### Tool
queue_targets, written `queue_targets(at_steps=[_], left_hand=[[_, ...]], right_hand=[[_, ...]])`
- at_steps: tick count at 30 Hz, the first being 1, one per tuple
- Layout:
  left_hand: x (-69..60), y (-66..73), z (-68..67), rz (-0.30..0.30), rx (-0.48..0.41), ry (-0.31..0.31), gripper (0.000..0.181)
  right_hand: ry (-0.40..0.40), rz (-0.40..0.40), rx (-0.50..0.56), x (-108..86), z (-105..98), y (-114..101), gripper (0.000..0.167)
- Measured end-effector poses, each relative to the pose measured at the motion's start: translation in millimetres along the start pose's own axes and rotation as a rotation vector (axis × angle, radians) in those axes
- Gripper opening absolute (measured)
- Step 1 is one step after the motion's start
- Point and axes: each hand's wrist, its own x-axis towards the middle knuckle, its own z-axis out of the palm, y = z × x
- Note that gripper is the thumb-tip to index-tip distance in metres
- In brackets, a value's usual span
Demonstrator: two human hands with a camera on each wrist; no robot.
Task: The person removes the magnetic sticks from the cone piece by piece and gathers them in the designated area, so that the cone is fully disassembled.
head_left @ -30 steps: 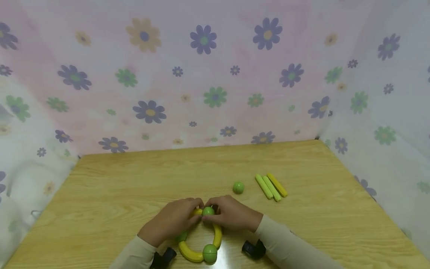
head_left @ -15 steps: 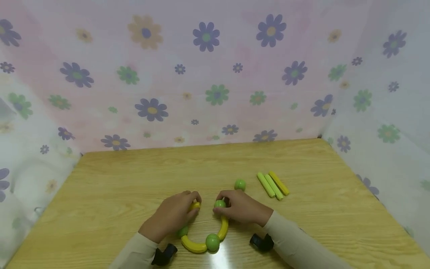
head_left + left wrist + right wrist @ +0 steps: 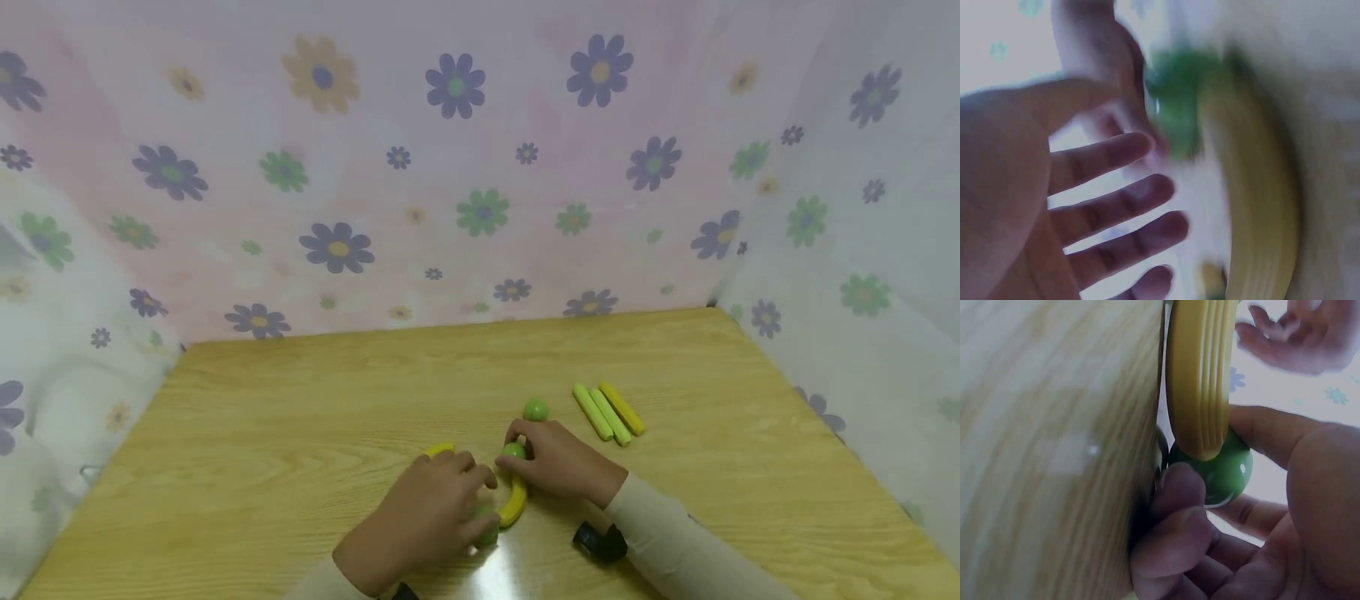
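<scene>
My right hand grips a glossy green ball between thumb and fingers, low over the table. Joined to that ball is a ridged, curved yellow piece, which runs toward me. At its near end is another green ball, partly covered by my left hand. The left fingers are spread and loosely bent above that ball; whether they touch it I cannot tell. A second yellow curved piece shows beyond the left hand. The rest of the linked pieces is hidden under that hand, and the left wrist view is blurred.
A loose green ball lies just past my right hand. Farther right, two light green sticks and one yellow stick lie side by side on the wooden table. Flower-patterned cloth stands behind and at the sides.
The ring of pieces has parted at its far side. My right hand has moved right with its ball. My left hand has let go of the yellow curved piece and moved nearer and right.
</scene>
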Motion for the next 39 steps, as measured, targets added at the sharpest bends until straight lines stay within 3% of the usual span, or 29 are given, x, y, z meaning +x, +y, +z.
queue_targets(at_steps=[2,4,6,11,18,21,24,30,35,39], left_hand=[[-2.6,9.9,1.9,0.035,0.009,-0.042,0.042],[-4.1,14.7,3.5,0.034,0.024,-0.062,0.047],[-5.3,14.8,5.3,0.01,0.044,-0.076,0.049],[-8.2,4.8,5.2,-0.065,0.049,-0.142,0.032],[-9.0,-9.4,2.1,-0.098,0.093,-0.036,0.016],[-7.5,-9.6,6.6,-0.112,0.067,-0.065,0.021],[-3.9,-7.8,12.9,-0.088,0.08,-0.102,0.028],[-1.2,-3.9,16.1,-0.06,0.091,-0.089,0.022],[-2.9,-4.3,13.1,-0.064,0.07,-0.097,0.019],[-3.0,-6.0,13.2,-0.054,0.062,-0.085,0.019]], right_hand=[[0.011,0.021,0.012,-1.2,-1,1,0.026],[0.026,0.034,0.017,-2.1,-2,1,0.027],[0.036,0.042,0.018,-3.0,-2,2,0.026],[0.01,0.011,-0.016,-6.8,0,5,0.022],[0.014,-0.108,-0.098,-14.6,1,1,0.029],[-0.029,-0.138,-0.121,-19.0,4,-4,0.03],[-0.074,-0.162,-0.118,-21.3,8,-12,0.029],[-0.109,-0.16,-0.114,-21.6,9,-18,0.022],[-0.035,-0.113,-0.129,-22.2,-7,-7,0.022],[0.123,-0.04,-0.255,-26.4,-24,5,0.027]])
